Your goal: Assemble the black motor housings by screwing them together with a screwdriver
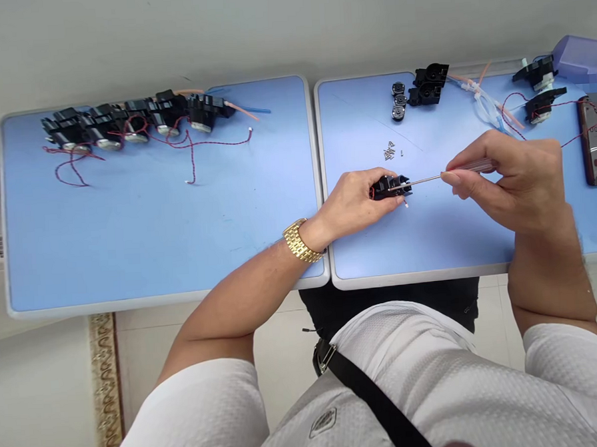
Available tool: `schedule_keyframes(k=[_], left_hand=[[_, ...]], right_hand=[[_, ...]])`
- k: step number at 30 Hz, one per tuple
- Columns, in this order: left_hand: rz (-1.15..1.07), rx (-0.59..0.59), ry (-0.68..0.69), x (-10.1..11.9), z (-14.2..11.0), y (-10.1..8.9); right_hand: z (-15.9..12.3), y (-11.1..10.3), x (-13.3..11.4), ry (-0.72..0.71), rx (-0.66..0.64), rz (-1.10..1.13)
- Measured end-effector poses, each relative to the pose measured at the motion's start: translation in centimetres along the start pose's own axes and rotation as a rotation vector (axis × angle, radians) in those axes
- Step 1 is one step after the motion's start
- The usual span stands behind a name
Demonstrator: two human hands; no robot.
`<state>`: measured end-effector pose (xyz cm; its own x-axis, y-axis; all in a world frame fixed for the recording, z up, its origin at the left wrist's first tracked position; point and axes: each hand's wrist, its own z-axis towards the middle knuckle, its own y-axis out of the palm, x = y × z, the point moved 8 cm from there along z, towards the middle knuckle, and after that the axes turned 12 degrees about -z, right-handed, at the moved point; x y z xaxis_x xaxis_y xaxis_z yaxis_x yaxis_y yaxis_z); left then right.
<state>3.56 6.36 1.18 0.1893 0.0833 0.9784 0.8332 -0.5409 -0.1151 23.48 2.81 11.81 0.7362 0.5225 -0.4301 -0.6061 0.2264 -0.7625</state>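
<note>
My left hand (355, 204), with a gold watch on its wrist, grips a small black motor assembly (395, 186) low over the right-hand blue table. A short wire end with a white plug hangs from the assembly. In my right hand (509, 179) is a screwdriver (429, 179), its clear handle pinched in closed fingers. The thin shaft points left, and its tip lies at the assembly; whether it sits in a screw is too small to tell. Just beyond the assembly is a little pile of screws (389, 151), with one loose screw to its right.
Several motor assemblies (136, 122) with red-black wires line the back of the left table (169, 237). Behind my hands are round black parts (398, 101), black housings (430, 83) and a tangle of clear tubes (487, 100). Two more assemblies (541, 87), a phone (592, 148) and a purple container (583, 58) lie right.
</note>
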Motion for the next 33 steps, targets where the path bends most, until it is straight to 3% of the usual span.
schedule_keyframes(k=[4, 15, 23, 28, 33], left_hand=[[0.010, 0.003, 0.004, 0.1, 0.0, 0.0], [0.001, 0.002, 0.014, 0.2, 0.1, 0.1], [0.009, -0.010, 0.029, 0.2, 0.0, 0.1], [-0.012, -0.015, 0.041, 0.1, 0.0, 0.1], [-0.014, 0.003, 0.048, 0.0, 0.0, -0.1]], right_hand=[[0.0, 0.3, 0.8, 0.072, -0.011, -0.091], [0.0, 0.1, 0.1, 0.051, -0.083, 0.068], [-0.1, 0.3, 0.9, 0.095, -0.037, -0.117], [0.0, 0.0, 0.8, 0.113, -0.007, -0.088], [-0.2, -1.4, 0.5, 0.074, 0.122, -0.029]])
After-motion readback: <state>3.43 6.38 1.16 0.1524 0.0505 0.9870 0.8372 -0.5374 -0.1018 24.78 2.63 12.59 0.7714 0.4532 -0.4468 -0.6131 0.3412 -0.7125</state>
